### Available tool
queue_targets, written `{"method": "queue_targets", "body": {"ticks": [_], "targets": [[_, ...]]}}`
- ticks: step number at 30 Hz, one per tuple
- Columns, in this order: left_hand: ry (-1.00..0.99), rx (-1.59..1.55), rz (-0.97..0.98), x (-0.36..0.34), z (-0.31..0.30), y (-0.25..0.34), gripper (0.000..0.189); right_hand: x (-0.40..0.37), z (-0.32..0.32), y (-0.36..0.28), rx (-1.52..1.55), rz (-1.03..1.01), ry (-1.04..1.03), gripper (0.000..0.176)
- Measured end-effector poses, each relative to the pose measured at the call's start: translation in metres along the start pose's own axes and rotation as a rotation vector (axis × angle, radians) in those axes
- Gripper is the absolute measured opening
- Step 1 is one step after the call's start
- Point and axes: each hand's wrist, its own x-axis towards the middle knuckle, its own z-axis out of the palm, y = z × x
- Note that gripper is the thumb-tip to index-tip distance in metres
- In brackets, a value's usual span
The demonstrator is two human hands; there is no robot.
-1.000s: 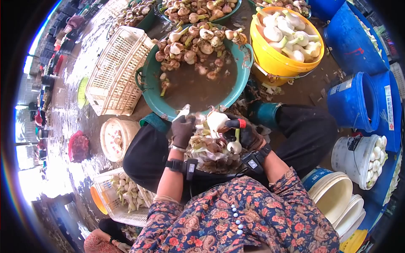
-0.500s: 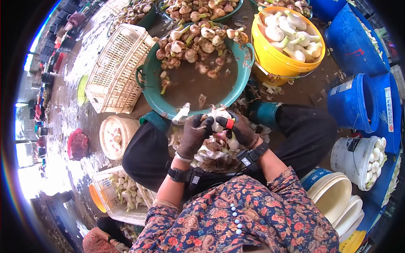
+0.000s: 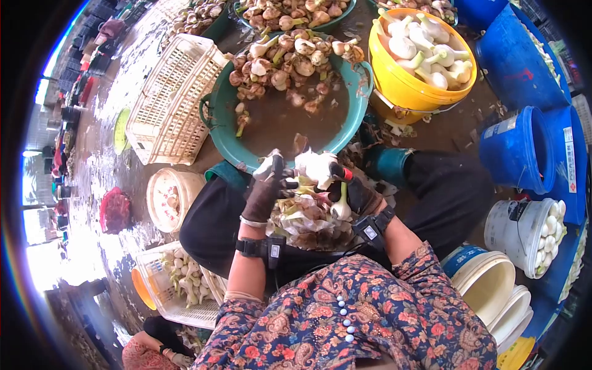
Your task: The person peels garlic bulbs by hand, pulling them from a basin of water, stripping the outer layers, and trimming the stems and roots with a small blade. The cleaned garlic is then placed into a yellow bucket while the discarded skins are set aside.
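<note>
A whitish garlic bulb is held up in front of the basin's near rim by my right hand. Dark gloves cover both hands, and red tape wraps a finger of the right one. My left hand is open a short way to the left, fingers apart, beside a white piece of garlic skin. Under the hands, a heap of loose garlic skins lies between my legs. A peeled garlic bulb with a green stem shows just below my right hand.
Ahead stands a green basin with unpeeled garlic bulbs. A yellow bucket of white bulbs is at its right. White crates and a pail stand left; blue buckets stand right. Another person's arm shows lower left.
My left hand has come off the garlic bulb, moved left and opened. The bulb stays in my right hand, which has shifted slightly right.
</note>
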Motion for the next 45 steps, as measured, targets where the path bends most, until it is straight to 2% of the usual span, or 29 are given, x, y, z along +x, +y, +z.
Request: {"method": "queue_targets", "body": {"ticks": [2, 3, 4, 6, 8, 9, 10, 11, 12, 13, 14, 16, 17, 18, 20, 21, 22, 25, 27, 29, 32, 34, 35, 36, 38, 39, 41, 42, 45], "targets": [[-0.134, -0.157, -0.075, -0.005, 0.012, 0.007, 0.034, 0.0, 0.01, -0.005, -0.199, -0.168, -0.069, 0.047], [-0.204, 0.064, 0.061, 0.001, 0.013, -0.003, 0.03, 0.008, 0.001, 0.008, -0.248, -0.175, 0.016, 0.042], [-0.161, -0.021, 0.072, -0.003, 0.018, -0.002, 0.031, 0.011, -0.004, 0.012, -0.25, -0.174, 0.018, 0.042], [-0.047, 0.083, 0.214, 0.004, 0.019, -0.01, 0.025, 0.015, -0.011, 0.017, -0.21, -0.128, -0.068, 0.04], [0.208, 0.178, 0.247, 0.024, 0.012, -0.03, 0.024, 0.008, -0.016, 0.019, -0.114, -0.025, -0.082, 0.044], [0.353, 0.422, 0.4, 0.043, -0.005, -0.049, 0.027, 0.01, -0.025, 0.029, 0.107, -0.013, -0.187, 0.048], [0.332, 0.527, 0.31, 0.044, -0.015, -0.05, 0.024, 0.01, -0.018, 0.024, 0.327, -0.006, -0.291, 0.052], [0.24, 0.772, 0.359, 0.043, -0.022, -0.053, 0.025, 0.009, -0.009, 0.023, 0.284, -0.192, -0.164, 0.058], [0.141, 1.017, 0.398, 0.034, -0.025, -0.052, 0.026, 0.006, -0.012, 0.021, 0.342, -0.172, -0.178, 0.058], [0.156, 0.922, 0.494, 0.024, -0.019, -0.047, 0.023, 0.006, -0.008, 0.017, 0.367, -0.176, -0.132, 0.057], [0.16, 0.928, 0.496, 0.019, -0.013, -0.04, 0.023, 0.009, -0.002, 0.014, 0.39, -0.182, -0.092, 0.055], [0.084, 0.368, 0.37, 0.007, 0.004, -0.025, 0.029, 0.013, 0.001, 0.016, 0.432, -0.167, -0.094, 0.052], [0.036, 0.394, 0.474, -0.001, 0.013, -0.017, 0.031, 0.012, 0.0, 0.016, 0.465, -0.149, -0.091, 0.049], [-0.006, 0.236, 0.524, -0.009, 0.029, -0.009, 0.037, 0.014, -0.004, 0.017, 0.459, -0.144, -0.09, 0.049], [0.088, 0.559, 0.716, -0.011, 0.035, -0.007, 0.042, 0.02, -0.012, 0.023, 0.544, -0.006, -0.151, 0.045], [0.12, 0.603, 0.715, -0.011, 0.04, -0.007, 0.041, 0.017, -0.002, 0.021, 0.519, -0.057, -0.005, 0.042], [0.119, 0.604, 0.715, -0.011, 0.039, -0.008, 0.041, 0.018, -0.005, 0.022, 0.521, -0.058, -0.006, 0.042], [0.063, 0.603, 0.735, -0.007, 0.036, -0.007, 0.022, 0.018, -0.01, 0.023, 0.45, -0.08, -0.092, 0.041], [0.068, 0.635, 0.727, -0.005, 0.034, -0.011, 0.019, 0.016, -0.008, 0.023, 0.384, -0.038, 0.027, 0.042], [0.075, 0.671, 0.723, -0.002, 0.031, -0.013, 0.016, 0.019, -0.011, 0.026, 0.345, -0.049, 0.024, 0.042], [0.176, 0.744, 0.602, 0.007, 0.028, -0.022, 0.013, 0.018, -0.013, 0.034, 0.354, -0.136, 0.026, 0.043], [0.44, 0.894, 0.548, 0.026, 0.009, -0.041, 0.017, 0.016, -0.012, 0.032, 0.394, -0.202, 0.02, 0.044], [0.431, 0.888, 0.43, 0.038, -0.007, -0.061, 0.02, 0.014, -0.01, 0.026, 0.373, -0.223, -0.032, 0.045], [0.35, 0.882, 0.334, 0.028, -0.01, -0.053, 0.022, 0.012, -0.008, 0.02, 0.355, -0.252, -0.081, 0.045], [0.305, 0.8, 0.53, 0.026, -0.013, -0.063, 0.028, 0.01, -0.005, 0.018, 0.353, -0.246, -0.069, 0.046], [0.308, 0.802, 0.526, 0.019, -0.009, -0.053, 0.028, 0.011, -0.002, 0.019, 0.385, -0.232, -0.034, 0.046], [0.049, 0.146, 0.211, -0.002, 0.012, -0.013, 0.034, 0.015, -0.002, 0.022, 0.416, -0.215, -0.001, 0.046], [0.051, 0.141, 0.209, -0.008, 0.019, -0.003, 0.034, 0.017, -0.006, 0.026, 0.446, -0.182, -0.03, 0.046], [-0.256, 0.035, 0.281, -0.009, 0.028, 0.006, 0.045, 0.022, -0.012, 0.03, 0.504, -0.121, -0.095, 0.046]]}}
